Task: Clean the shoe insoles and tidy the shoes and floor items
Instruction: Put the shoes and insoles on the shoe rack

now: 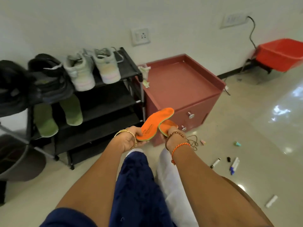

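Before the rack (131, 74), hands hold orange insoles (155, 123).

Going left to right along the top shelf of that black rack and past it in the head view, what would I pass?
Black shoes → pale sneakers → maroon cabinet → red tub.

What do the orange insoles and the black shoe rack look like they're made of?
Orange insoles: probably foam with a matte fabric top; a thin green layer shows along the edge, and there is print near the heel. Black shoe rack: apparently thin metal tubing with dull black fabric shelves, though blur leaves this open.
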